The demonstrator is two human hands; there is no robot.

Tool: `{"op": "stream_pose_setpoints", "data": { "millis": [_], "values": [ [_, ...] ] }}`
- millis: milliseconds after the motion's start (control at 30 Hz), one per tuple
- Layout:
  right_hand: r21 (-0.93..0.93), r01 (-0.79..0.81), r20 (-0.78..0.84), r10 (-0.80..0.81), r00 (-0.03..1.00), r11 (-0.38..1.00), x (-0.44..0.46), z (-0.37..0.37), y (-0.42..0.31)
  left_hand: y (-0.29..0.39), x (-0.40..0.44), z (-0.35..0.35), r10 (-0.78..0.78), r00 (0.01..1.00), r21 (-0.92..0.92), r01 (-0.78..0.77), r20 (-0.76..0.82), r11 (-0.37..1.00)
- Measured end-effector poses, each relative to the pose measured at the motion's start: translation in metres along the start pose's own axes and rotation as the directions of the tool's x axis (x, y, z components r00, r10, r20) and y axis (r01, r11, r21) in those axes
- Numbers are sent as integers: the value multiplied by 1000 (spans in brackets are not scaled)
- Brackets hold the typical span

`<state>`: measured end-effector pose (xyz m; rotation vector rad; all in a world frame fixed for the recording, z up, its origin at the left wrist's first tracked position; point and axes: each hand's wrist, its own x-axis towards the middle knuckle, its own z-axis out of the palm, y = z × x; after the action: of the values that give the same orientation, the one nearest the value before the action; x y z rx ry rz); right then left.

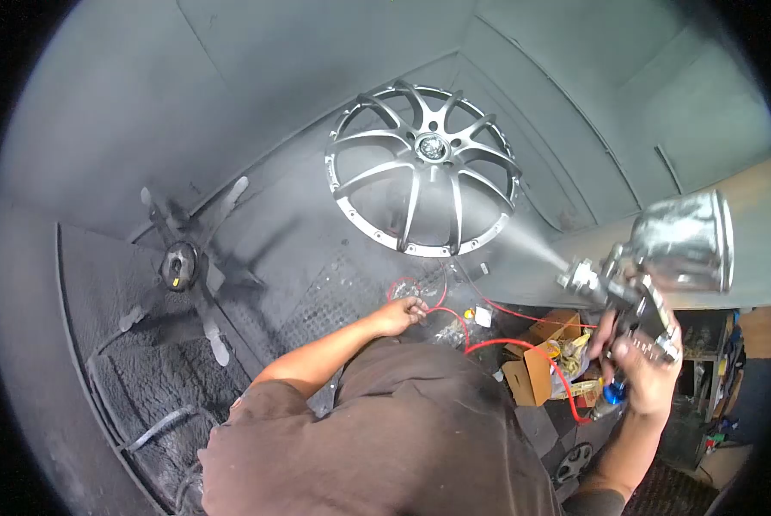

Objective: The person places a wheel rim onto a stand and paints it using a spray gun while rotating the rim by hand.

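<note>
My right hand (645,365) is wrapped round the handle of a spray gun (630,301) with a metal paint cup (685,245) on top. A pale mist leaves its nozzle toward the lower right rim of a silver multi-spoke wheel (454,185). This wheel faces me, ahead of both hands and touched by neither. A red air hose (530,346) runs from below the gun's handle toward my left hand (400,316). There, my curled fingers close on the hose, though they partly hide it.
At the left stands a paint-coated stand with several arms (179,267). Grey booth walls (274,77) surround the wheel. An open cardboard box (527,383) with cluttered contents lies below the gun, near a shelf (703,378). A dark wheel-shaped object (575,463) is on the floor.
</note>
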<state>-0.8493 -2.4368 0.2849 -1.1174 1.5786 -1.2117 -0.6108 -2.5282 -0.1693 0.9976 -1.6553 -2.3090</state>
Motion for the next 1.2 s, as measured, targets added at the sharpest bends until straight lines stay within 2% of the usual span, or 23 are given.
{"op": "stream_pose_setpoints", "data": {
  "millis": [67,100,167,300,367,400,433,500,533,600,633,700,733,767,833,900,1000,1067,1167,1200],
  "values": [
    [-78,46,-113,-55,992,996,11,1,-7,-4,-4,-7,10,996,131,2,-89,991],
    [-97,76,-120,-87,989,992,16,-3,-7,-5,-9,-9,12,997,135,-1,-77,991],
    [-158,93,-173,-120,978,983,23,-16,-7,-3,-21,-16,-76,982,278,124,-176,953],
    [-225,52,-303,-120,945,973,17,-44,2,-18,-37,-22,-103,988,231,128,-119,964],
    [-215,-6,-352,-72,933,977,5,-60,10,-22,-39,-24,1,987,-148,-25,-162,989],
    [-203,-59,-385,-24,923,978,-3,-68,14,-12,-38,-27,12,989,-379,-68,-146,923],
    [-215,-91,-413,-6,911,972,-12,-72,19,7,-38,-29,8,990,-373,-60,-138,926],
    [-191,-128,-427,36,904,973,-31,-78,30,53,-38,-26,104,949,-632,-277,-298,724],
    [-194,-118,-449,19,893,974,-39,-69,32,71,-35,-23,101,952,-629,-269,-290,730],
    [-161,-135,-447,50,893,978,-58,-63,41,98,-25,-16,170,939,-725,-340,-300,599],
    [-130,-126,-443,56,895,984,-67,-58,44,100,-18,-12,166,943,-721,-329,-289,610],
    [-43,-156,-374,128,919,987,-88,-55,53,102,-8,-6,42,938,-824,-324,-345,464],
    [62,-161,-331,173,928,985,-97,-51,56,106,-6,-4,-12,931,-832,-321,-365,453],
    [168,-166,-286,209,935,972,-106,-47,59,107,-5,-6,-15,936,-827,-303,-351,473],
    [243,-150,-313,224,923,958,-121,-42,63,109,-7,-13,-117,926,-831,-259,-358,493],
    [291,-279,-158,333,929,915,-126,-45,56,117,-14,-24,-137,909,-790,-258,-394,557],
    [301,-242,-242,319,916,923,-137,-49,68,117,-26,-59,-153,896,-732,-231,-416,641],
    [192,-186,-308,239,921,964,-135,-53,69,121,-36,-94,-182,872,-706,-228,-454,670],
    [128,-110,-451,156,879,986,-140,-65,74,129,-45,-161,-245,817,-609,-156,-522,777],
    [77,-104,-451,128,884,992,-140,-71,73,132,-46,-186,-235,798,-598,-187,-555,779]
  ]
}}
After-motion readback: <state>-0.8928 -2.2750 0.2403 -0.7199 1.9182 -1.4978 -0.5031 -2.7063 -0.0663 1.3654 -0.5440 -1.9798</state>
